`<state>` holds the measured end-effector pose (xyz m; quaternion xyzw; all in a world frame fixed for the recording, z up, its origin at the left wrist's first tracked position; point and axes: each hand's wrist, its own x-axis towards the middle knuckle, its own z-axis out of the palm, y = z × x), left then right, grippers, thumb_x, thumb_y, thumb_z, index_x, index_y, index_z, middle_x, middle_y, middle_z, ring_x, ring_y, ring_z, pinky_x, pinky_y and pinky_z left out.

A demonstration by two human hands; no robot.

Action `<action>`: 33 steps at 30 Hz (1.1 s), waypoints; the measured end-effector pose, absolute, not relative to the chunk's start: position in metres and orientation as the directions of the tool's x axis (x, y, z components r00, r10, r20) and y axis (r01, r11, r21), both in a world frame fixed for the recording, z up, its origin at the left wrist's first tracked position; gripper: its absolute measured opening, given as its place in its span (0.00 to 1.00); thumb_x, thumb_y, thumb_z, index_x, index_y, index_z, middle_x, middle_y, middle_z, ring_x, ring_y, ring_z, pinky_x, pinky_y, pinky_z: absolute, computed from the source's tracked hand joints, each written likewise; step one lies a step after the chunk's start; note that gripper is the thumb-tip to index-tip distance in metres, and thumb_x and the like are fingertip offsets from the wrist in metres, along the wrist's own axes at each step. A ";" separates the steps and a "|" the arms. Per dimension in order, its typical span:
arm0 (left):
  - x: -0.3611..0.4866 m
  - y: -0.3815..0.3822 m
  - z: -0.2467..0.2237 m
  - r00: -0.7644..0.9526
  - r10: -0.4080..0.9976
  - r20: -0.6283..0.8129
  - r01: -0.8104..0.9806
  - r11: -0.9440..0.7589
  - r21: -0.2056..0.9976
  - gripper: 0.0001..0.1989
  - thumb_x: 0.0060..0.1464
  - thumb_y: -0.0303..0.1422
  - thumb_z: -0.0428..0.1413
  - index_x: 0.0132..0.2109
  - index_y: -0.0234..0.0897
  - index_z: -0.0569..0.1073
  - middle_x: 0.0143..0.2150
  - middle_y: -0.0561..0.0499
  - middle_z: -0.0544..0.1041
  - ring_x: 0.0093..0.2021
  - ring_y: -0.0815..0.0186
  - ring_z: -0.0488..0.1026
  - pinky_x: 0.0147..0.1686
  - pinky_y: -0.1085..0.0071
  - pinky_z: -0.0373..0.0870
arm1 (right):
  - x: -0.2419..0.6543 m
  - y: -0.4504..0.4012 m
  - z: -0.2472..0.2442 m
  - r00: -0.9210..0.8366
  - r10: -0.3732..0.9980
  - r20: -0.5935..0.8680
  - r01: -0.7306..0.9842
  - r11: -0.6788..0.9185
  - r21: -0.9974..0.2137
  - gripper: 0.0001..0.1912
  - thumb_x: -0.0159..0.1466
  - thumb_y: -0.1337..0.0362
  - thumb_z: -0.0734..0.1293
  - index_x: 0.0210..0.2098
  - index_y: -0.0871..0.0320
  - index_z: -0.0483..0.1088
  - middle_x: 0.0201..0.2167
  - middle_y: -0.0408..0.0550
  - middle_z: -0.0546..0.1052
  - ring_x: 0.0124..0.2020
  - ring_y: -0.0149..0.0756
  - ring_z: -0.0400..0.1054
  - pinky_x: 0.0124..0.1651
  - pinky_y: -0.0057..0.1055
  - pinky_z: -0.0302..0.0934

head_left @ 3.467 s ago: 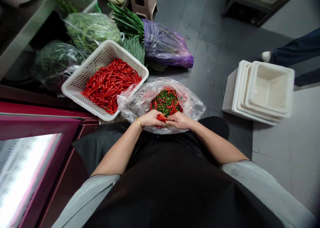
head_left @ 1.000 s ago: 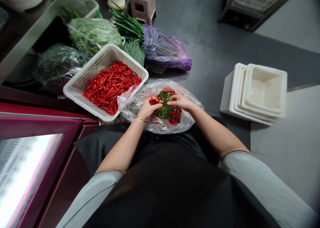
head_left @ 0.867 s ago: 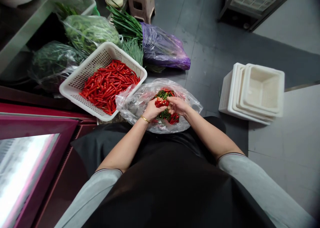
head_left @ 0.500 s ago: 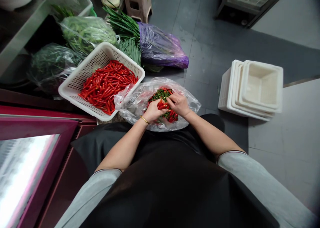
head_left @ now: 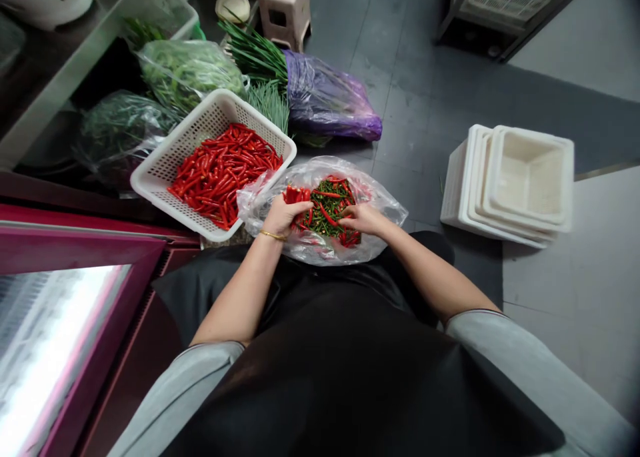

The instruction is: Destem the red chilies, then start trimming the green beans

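The person's left hand (head_left: 283,215) was closed around a bunch of slender red chillies (head_left: 297,195) above the crumpled clear plastic bag (head_left: 320,253); the right hand (head_left: 367,219), partly curled, touched the bag's red-and-green chilli pile (head_left: 326,207).

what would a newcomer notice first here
Probably the heap of bright red chilies in the white perforated basket, left of the hands. Next, the purple bag of long green stalks beyond them, and the left hand holding red chilies over the clear plastic bag.
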<state>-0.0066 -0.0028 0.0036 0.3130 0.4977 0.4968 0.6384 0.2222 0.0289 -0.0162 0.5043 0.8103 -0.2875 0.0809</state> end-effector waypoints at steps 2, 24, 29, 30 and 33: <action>-0.012 -0.001 0.004 0.026 0.942 -0.335 -0.339 0.324 0.883 0.15 0.35 0.33 0.66 0.25 0.33 0.68 0.16 0.58 0.62 0.14 0.78 0.55 0.13 0.78 0.48 | 0.233 0.038 -0.007 -0.450 0.798 -0.401 0.878 0.312 -0.364 0.14 0.65 0.58 0.62 0.42 0.59 0.75 0.37 0.49 0.79 0.39 0.36 0.72 0.40 0.27 0.61; 0.027 -0.014 -0.016 -0.024 0.816 -0.578 -0.270 0.552 0.789 0.13 0.35 0.33 0.66 0.26 0.32 0.69 0.15 0.56 0.67 0.12 0.76 0.57 0.11 0.78 0.48 | 0.215 0.025 -0.010 -0.484 0.840 -0.247 0.872 0.441 -0.212 0.16 0.66 0.55 0.61 0.49 0.52 0.71 0.50 0.52 0.69 0.45 0.39 0.68 0.39 0.29 0.59; 0.036 -0.010 -0.023 0.020 0.835 -0.550 -0.176 0.545 0.820 0.12 0.37 0.30 0.64 0.32 0.33 0.71 0.17 0.56 0.70 0.14 0.74 0.61 0.13 0.78 0.52 | 0.203 0.021 -0.009 -0.534 0.805 -0.257 0.844 0.492 -0.214 0.16 0.69 0.59 0.56 0.48 0.56 0.71 0.47 0.53 0.70 0.39 0.37 0.69 0.36 0.29 0.57; 0.035 -0.008 -0.023 0.042 0.844 -0.535 -0.101 0.537 0.838 0.12 0.37 0.30 0.63 0.31 0.34 0.70 0.16 0.56 0.69 0.13 0.74 0.60 0.12 0.77 0.51 | 0.202 0.022 -0.009 -0.548 0.793 -0.266 0.836 0.504 -0.217 0.16 0.69 0.59 0.56 0.47 0.57 0.71 0.46 0.53 0.71 0.39 0.37 0.69 0.36 0.28 0.57; 0.030 -0.002 -0.023 0.139 0.857 -0.495 0.027 0.497 0.867 0.12 0.39 0.31 0.63 0.29 0.36 0.68 0.14 0.58 0.67 0.11 0.74 0.58 0.12 0.77 0.50 | 0.200 0.027 -0.005 -0.581 0.775 -0.250 0.813 0.536 -0.228 0.16 0.69 0.58 0.56 0.44 0.60 0.71 0.44 0.54 0.72 0.40 0.37 0.69 0.37 0.28 0.57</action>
